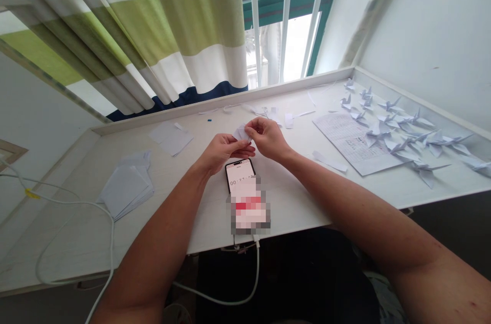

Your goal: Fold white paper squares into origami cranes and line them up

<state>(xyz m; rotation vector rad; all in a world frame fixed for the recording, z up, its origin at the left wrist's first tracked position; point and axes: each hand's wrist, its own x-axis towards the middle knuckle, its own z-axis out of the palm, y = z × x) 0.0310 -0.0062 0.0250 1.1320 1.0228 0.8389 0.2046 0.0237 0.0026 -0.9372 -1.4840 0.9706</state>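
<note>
Between my two hands is a small folded piece of white paper (pixel 240 133), held above the far end of a phone. My left hand (pixel 226 150) pinches its lower edge between thumb and fingers, with the other fingers stretched beneath. My right hand (pixel 268 136) grips the paper's right side between thumb and bent forefinger. Part of the paper is hidden by the fingers. Just below the hands lies the phone (pixel 241 173), showing a running timer, its lower part blurred out.
Several folded paper cranes (pixel 389 122) stand at the right, some on a written sheet (pixel 345 142). At the left lie stacked paper sheets (pixel 128 186) and more paper (pixel 171 137). Paper scraps (pixel 288 119) are scattered behind my hands. A white cable (pixel 112 242) crosses the desk's left side.
</note>
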